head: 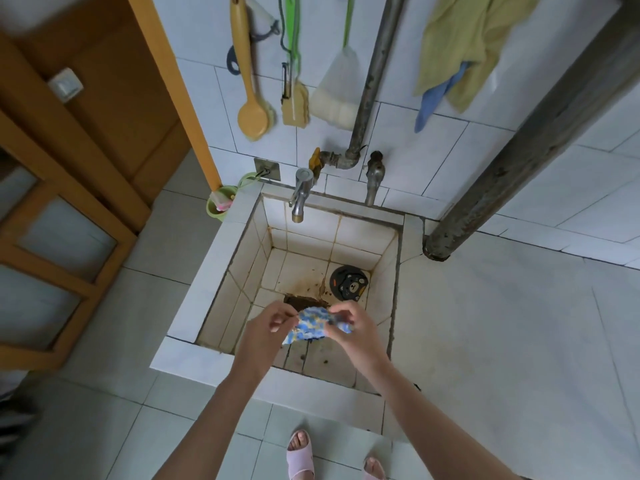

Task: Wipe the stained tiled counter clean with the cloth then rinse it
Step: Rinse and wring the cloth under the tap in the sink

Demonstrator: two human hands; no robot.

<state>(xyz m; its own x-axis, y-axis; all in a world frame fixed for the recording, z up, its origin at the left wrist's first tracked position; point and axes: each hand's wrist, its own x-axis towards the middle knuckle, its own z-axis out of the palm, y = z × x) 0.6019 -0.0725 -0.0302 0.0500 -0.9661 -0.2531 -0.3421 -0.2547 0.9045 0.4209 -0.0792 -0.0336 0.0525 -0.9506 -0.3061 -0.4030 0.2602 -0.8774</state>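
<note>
A small blue, white and yellow patterned cloth [311, 325] hangs bunched between both hands over the tiled sink basin [242, 271]. My left hand [268, 325] pinches its left end with curled fingers. My right hand [353, 323] grips its right end. The basin floor is stained brown, with a dark patch [301, 301] just beyond the cloth. A metal tap [300, 195] sticks out over the basin's far left side, and no water shows under it. The white tiled counter [502, 341] spreads to the right of the basin.
A second tap [374, 180] and a rusty pipe [374, 81] stand behind the basin. A round black drain cover [349, 283] lies in it. Brushes [252, 109], a sponge and towels [460, 46] hang on the wall. A green cup [220, 204] sits left, beside a wooden door [69, 168].
</note>
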